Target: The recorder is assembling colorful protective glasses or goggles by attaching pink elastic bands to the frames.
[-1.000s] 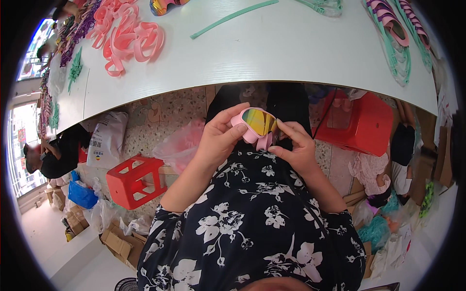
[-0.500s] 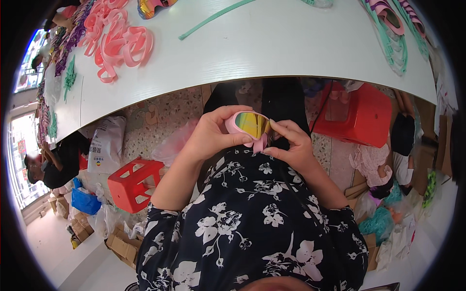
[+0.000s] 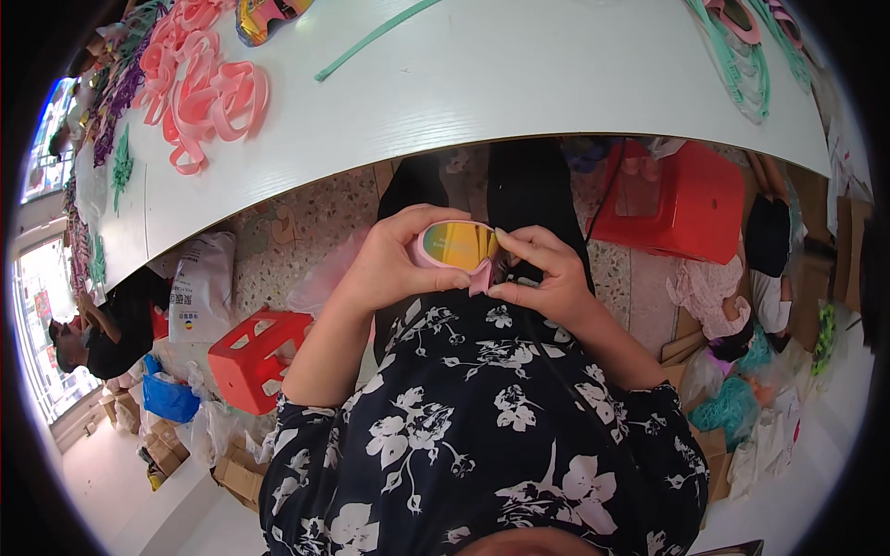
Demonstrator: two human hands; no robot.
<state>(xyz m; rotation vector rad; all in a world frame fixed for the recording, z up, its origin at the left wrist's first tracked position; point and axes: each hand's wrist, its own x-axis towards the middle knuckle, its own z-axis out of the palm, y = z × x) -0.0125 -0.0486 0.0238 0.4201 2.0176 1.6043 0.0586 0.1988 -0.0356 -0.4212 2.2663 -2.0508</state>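
Observation:
Pink-framed swim goggles (image 3: pixel 454 245) with a mirrored yellow-green lens are held in front of my body, just off the table's near edge. My left hand (image 3: pixel 385 264) is closed round their left end, thumb along the lower rim and fingers behind. At the other end, my right hand (image 3: pixel 553 276) pinches the lens edge and the pink frame between thumb and fingers. A soft pink part of the frame sticks out below the lens between the two hands. The far side of the goggles is hidden.
On the white table (image 3: pixel 445 93) lie a heap of pink straps (image 3: pixel 236 102), a green strap (image 3: pixel 375 42) and goggles with green straps (image 3: pixel 753 69). Red stools (image 3: pixel 691 199) stand right and left below the table edge. Other people sit at both sides.
The goggles have tilted so that the lens faces up more fully, and they sit slightly further left in view. Both hands keep their hold. The whole view has shifted a little.

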